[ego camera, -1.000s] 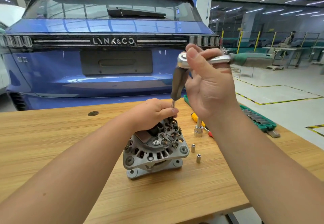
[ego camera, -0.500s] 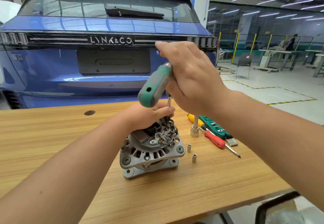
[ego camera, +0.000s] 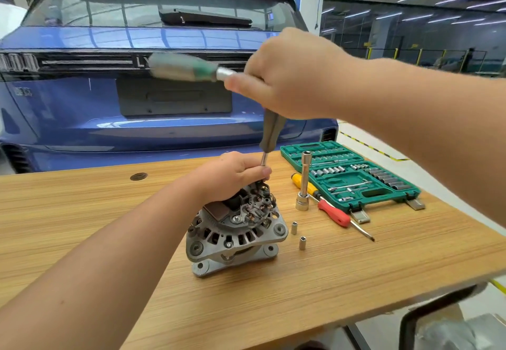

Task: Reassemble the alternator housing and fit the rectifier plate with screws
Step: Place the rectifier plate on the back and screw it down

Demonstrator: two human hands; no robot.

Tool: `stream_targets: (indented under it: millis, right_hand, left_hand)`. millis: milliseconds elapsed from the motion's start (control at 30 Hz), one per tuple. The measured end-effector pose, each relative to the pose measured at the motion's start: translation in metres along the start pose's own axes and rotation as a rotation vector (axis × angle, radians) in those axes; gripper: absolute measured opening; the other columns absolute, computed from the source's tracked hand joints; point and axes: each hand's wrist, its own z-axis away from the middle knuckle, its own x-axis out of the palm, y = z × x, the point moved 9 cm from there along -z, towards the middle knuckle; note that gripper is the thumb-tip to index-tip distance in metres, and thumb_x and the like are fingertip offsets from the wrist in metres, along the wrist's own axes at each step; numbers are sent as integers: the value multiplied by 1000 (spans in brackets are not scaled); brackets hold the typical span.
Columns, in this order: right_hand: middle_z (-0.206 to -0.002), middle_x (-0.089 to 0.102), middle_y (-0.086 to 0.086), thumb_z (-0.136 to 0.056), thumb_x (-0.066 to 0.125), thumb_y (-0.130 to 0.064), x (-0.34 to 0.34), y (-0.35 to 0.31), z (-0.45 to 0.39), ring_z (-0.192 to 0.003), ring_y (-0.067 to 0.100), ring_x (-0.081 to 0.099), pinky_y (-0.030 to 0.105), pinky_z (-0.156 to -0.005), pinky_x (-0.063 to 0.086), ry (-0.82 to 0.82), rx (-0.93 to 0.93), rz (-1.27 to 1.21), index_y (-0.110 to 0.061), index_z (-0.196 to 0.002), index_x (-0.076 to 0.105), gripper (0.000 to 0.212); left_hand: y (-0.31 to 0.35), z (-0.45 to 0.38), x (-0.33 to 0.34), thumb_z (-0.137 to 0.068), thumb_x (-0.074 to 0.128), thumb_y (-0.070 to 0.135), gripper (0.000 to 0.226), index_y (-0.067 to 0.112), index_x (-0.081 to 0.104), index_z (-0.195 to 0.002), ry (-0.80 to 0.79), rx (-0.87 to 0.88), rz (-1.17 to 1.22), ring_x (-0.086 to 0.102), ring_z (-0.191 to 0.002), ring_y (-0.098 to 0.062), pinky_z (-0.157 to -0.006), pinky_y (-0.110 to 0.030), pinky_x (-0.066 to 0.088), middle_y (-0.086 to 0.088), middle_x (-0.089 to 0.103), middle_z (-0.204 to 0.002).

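Observation:
A silver alternator (ego camera: 232, 236) stands on the wooden table (ego camera: 82, 226), its rectifier plate (ego camera: 257, 207) facing up. My left hand (ego camera: 232, 177) rests on the top of the alternator and pinches the lower end of a thin extension shaft (ego camera: 264, 158) at the plate. My right hand (ego camera: 290, 76) grips the head of a ratchet wrench (ego camera: 189, 67) above it; the green and grey handle points left and is blurred. A grey extension handle (ego camera: 272, 130) runs from the ratchet head down to the shaft. The fastener under the shaft is hidden by my fingers.
An open green socket set case (ego camera: 353, 174) lies at the right rear. A long socket extension (ego camera: 304, 182) stands upright beside a yellow screwdriver (ego camera: 304, 184) and a red one (ego camera: 335, 217). Two small sockets (ego camera: 298, 236) stand right of the alternator. A blue car (ego camera: 109, 103) is behind the table.
The ratchet handle has swung from pointing right, through toward me, to pointing left. My left hand stays on the shaft and alternator. The view has shifted, showing more of the socket case.

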Motion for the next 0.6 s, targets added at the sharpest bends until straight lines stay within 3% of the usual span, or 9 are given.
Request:
stream_targets:
  millis: [67, 167, 233, 300, 367, 500, 600]
  right_hand:
    - [-65, 55, 0, -103, 42, -51, 4, 21, -6, -55, 16, 51, 29, -48, 34, -74, 187, -160, -19, -71, 51, 46]
    - [-64, 68, -6, -104, 45, -36, 22, 42, -2, -49, 2, 64, 14, -47, 48, -142, 414, -579, -19, -82, 60, 31]
    - [-69, 72, 0, -106, 42, -28, 44, 40, 11, -65, 13, 73, 19, -57, 56, -143, 584, -1152, -15, -98, 58, 22]
    - [-71, 74, 0, -108, 41, -26, 59, 29, 17, -73, 19, 76, 30, -65, 57, -92, 637, -1583, -17, -104, 50, 14]
    - [-77, 76, -2, -109, 38, -25, 68, 22, 20, -74, 18, 77, 37, -73, 50, 3, 654, -1878, -21, -107, 46, 9]
    - [-64, 67, 6, -108, 38, -14, 76, 24, 27, -61, 21, 69, 28, -68, 55, 434, 705, -2562, -10, -97, 46, 14]
    - [-71, 66, 4, -104, 48, -7, 84, 29, 39, -81, 22, 64, 26, -69, 54, 599, 619, -2598, -8, -86, 54, 19]
  left_hand:
    - [1, 0, 1, -102, 45, 58, 29, 41, 68, -95, 0, 13, -1, 62, -85, -5, -73, -27, 46, 10, 70, -96]
    - [1, 0, 0, -102, 46, 56, 31, 36, 69, -95, 12, 16, -7, 60, -75, -4, -67, -28, 44, 5, 68, -88]
    - [2, 0, 0, -102, 46, 55, 32, 34, 69, -96, 6, 19, 1, 60, -77, -4, -71, -32, 48, 4, 68, -89]
    - [2, 0, 0, -102, 46, 55, 32, 33, 69, -99, -6, 19, -2, 64, -91, -14, -83, -36, 51, 0, 71, -100]
    - [1, 1, 0, -102, 46, 56, 31, 35, 69, -102, -16, 11, 1, 64, -98, -17, -89, -35, 49, 0, 71, -107]
    - [2, 1, 0, -103, 44, 55, 30, 39, 69, -99, -10, 3, 30, 63, -98, -9, -85, -32, 50, 9, 70, -108]
    - [2, -1, 0, -104, 45, 53, 28, 39, 69, -98, -8, 15, 32, 63, -97, -10, -87, -33, 50, 9, 70, -105]
